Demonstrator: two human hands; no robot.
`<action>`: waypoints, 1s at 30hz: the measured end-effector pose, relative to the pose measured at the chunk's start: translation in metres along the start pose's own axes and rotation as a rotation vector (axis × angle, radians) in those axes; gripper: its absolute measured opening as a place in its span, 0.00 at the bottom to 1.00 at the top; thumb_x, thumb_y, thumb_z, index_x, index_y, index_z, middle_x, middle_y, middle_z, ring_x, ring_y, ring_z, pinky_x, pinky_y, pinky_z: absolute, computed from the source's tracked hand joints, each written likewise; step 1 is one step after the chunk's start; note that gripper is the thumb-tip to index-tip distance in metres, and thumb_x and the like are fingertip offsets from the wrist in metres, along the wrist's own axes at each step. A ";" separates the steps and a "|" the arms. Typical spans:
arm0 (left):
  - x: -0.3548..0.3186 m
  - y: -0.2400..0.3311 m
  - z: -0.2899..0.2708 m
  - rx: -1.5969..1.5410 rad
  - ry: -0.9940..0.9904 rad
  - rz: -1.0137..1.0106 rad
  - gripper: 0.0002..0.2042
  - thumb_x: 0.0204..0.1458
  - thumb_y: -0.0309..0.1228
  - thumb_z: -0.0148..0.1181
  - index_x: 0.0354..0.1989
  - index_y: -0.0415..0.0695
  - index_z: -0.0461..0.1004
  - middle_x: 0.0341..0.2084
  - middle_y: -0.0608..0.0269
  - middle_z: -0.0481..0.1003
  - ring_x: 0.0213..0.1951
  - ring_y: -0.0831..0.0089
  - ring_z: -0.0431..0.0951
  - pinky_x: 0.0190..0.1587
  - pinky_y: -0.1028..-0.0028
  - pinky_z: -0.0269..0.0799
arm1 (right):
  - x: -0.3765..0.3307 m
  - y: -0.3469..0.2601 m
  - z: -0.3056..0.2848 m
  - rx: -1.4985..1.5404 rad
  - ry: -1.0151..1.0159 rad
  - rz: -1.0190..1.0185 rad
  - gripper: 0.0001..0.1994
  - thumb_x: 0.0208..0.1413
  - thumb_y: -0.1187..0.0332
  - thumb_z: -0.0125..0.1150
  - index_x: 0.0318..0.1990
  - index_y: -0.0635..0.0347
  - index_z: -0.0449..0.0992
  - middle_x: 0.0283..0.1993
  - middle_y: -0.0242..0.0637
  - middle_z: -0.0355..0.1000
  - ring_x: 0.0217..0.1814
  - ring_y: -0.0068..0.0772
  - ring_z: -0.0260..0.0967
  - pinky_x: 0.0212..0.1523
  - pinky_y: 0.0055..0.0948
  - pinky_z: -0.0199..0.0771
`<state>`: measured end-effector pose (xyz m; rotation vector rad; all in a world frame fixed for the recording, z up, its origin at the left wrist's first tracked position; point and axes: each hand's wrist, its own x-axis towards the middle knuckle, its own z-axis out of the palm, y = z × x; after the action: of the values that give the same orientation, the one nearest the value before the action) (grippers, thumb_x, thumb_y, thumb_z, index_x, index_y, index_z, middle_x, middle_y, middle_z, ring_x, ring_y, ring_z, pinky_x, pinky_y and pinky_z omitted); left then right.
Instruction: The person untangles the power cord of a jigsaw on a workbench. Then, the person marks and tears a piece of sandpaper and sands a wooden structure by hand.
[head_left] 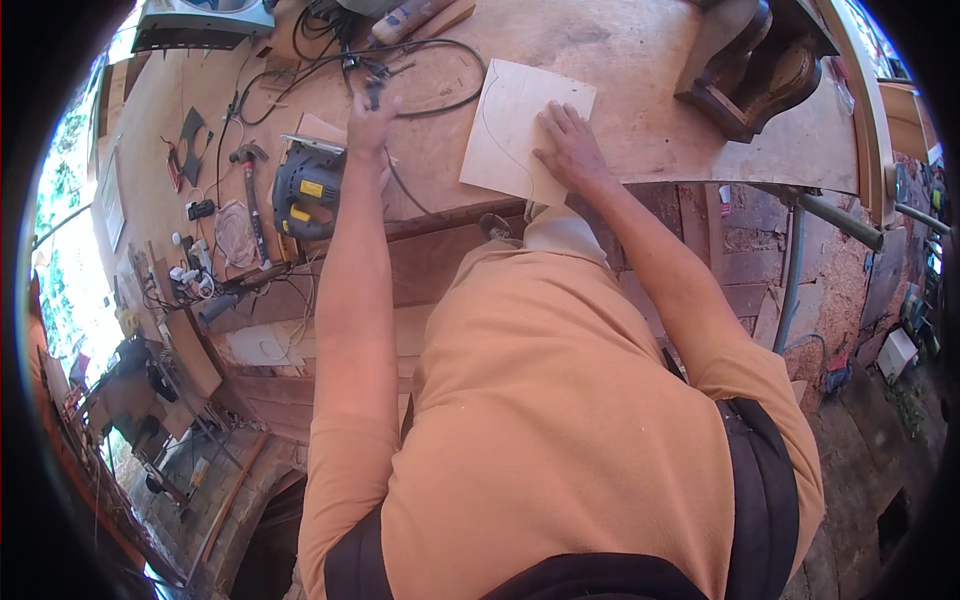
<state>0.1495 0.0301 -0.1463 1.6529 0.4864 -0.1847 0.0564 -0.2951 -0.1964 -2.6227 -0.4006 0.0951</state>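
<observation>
My right hand [574, 150] lies flat on a pale wooden board [512, 125], its fingers stretched out near the board's right edge. A curved pencil line runs down the board. To the left, my left hand [371, 128] is raised over the workbench, closed around a small black piece [375, 92] among the black cables. That piece's kind is not clear. A jigsaw [309, 188], grey with yellow parts, rests beside my left forearm, which partly covers it.
A hammer [252, 200], a dark flat template [190, 138] and small tools lie on the workbench [590, 35] at left. Black cable [470, 98] loops at the back. A dark carved wooden piece [745, 75] stands at right. Wood shavings [850, 240] cover the floor there.
</observation>
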 end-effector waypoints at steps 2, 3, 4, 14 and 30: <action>-0.008 -0.012 0.002 0.005 -0.070 -0.079 0.15 0.46 0.28 0.64 0.39 0.40 0.65 0.26 0.68 0.70 0.30 0.78 0.71 0.30 0.77 0.64 | 0.000 0.001 -0.001 0.024 0.014 -0.018 0.30 0.51 0.59 0.60 0.61 0.61 0.61 0.67 0.52 0.51 0.69 0.58 0.46 0.65 0.51 0.50; -0.009 -0.014 0.003 0.323 -0.054 -0.134 0.22 0.44 0.29 0.64 0.46 0.35 0.64 0.27 0.60 0.73 0.33 0.69 0.74 0.36 0.71 0.67 | 0.000 0.001 -0.001 0.013 -0.016 0.006 0.31 0.51 0.59 0.60 0.61 0.61 0.60 0.67 0.53 0.51 0.69 0.58 0.46 0.65 0.51 0.50; -0.012 -0.015 0.005 0.285 -0.067 -0.066 0.22 0.44 0.29 0.64 0.46 0.35 0.64 0.27 0.60 0.73 0.33 0.69 0.74 0.36 0.71 0.67 | 0.000 0.001 -0.001 0.034 0.012 -0.018 0.31 0.51 0.59 0.60 0.61 0.61 0.60 0.67 0.53 0.51 0.69 0.58 0.46 0.65 0.51 0.50; -0.075 -0.038 0.033 1.294 -0.074 0.125 0.23 0.54 0.22 0.45 0.59 0.33 0.54 0.46 0.34 0.69 0.46 0.47 0.75 0.47 0.54 0.71 | 0.000 0.000 -0.002 0.036 -0.041 -0.013 0.32 0.53 0.57 0.58 0.63 0.60 0.58 0.69 0.50 0.47 0.72 0.55 0.41 0.67 0.53 0.44; 0.038 0.158 -0.052 -0.408 0.106 0.233 0.09 0.44 0.16 0.61 0.33 0.31 0.69 0.25 0.53 0.76 0.24 0.64 0.79 0.25 0.72 0.77 | 0.002 -0.004 -0.007 -0.010 -0.082 -0.039 0.32 0.55 0.58 0.55 0.64 0.62 0.55 0.70 0.51 0.45 0.72 0.57 0.39 0.67 0.53 0.43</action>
<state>0.2411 0.0779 -0.0108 1.3084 0.3769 0.1674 0.0585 -0.2944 -0.1889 -2.6253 -0.4815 0.1885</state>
